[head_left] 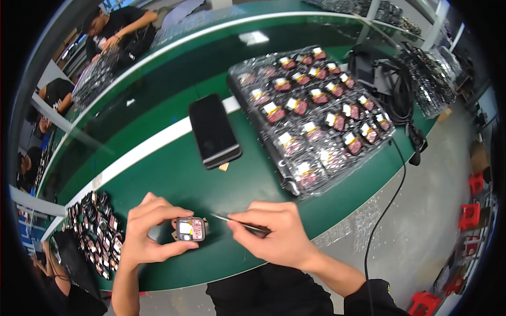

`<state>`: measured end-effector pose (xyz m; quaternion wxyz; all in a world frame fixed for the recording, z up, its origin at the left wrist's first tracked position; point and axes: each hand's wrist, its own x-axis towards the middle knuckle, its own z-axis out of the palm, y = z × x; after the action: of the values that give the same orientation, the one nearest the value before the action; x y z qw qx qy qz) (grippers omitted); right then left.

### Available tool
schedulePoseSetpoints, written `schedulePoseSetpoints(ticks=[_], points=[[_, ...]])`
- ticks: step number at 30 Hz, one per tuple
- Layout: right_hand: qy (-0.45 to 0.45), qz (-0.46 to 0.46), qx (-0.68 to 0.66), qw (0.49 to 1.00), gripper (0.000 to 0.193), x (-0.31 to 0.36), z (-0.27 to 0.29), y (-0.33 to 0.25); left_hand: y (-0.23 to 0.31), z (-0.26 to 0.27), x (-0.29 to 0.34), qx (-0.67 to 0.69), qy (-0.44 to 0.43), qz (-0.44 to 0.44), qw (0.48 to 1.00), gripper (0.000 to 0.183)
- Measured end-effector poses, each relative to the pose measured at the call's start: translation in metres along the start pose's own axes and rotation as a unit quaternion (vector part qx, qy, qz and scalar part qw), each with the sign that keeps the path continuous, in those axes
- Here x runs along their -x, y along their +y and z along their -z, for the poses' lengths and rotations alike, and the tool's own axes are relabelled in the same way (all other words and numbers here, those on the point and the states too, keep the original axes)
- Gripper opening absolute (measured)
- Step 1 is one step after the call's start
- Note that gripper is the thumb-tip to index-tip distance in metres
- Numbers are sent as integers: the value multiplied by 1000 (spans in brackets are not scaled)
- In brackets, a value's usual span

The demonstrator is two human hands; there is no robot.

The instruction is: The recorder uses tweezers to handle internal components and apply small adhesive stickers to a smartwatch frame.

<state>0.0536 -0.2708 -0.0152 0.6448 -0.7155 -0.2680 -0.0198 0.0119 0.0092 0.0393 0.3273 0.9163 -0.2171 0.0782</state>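
Observation:
My left hand (pixel 142 231) pinches a small square smartwatch case (pixel 197 237) by its edges, between thumb and fingers. Its open face shows a white patch, a bit of yellow and reddish inner parts. To the right, my right hand (pixel 282 231) grips slim tweezers (pixel 253 227) with a dark body and a thin metal tip. That tip points left at the case and stays a short gap away from it. Both hands are above the green tabletop (pixel 221 263), close to its near edge.
A clear plastic tray (pixel 269 152) holds several similar watch parts. Left of it lies a black phone-like slab (pixel 213 129). More small parts (pixel 97 231) cluster at far left. A black cable (pixel 403 168) hangs over the right edge. Other people (pixel 118 34) work beyond a transparent divider.

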Motion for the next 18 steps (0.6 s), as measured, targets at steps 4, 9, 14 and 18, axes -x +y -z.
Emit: schedulePoseSetpoints(ticks=[4, 9, 14, 18], points=[[-12, 26, 9, 1000, 13, -1, 1, 1, 24, 5, -67, 54, -13, -42, 998, 51], [-7, 10, 4, 1000, 12, 1, 3, 5, 38, -48, -193, 107, -37, -199, 973, 50], [-34, -8, 0, 999, 12, 2, -3, 5, 27, -85, -234, -15, -59, -252, 966, 43], [-23, -2, -2, 1000, 11, -2, -1, 1, 25, -60, -198, -40, -55, -214, 975, 32]])
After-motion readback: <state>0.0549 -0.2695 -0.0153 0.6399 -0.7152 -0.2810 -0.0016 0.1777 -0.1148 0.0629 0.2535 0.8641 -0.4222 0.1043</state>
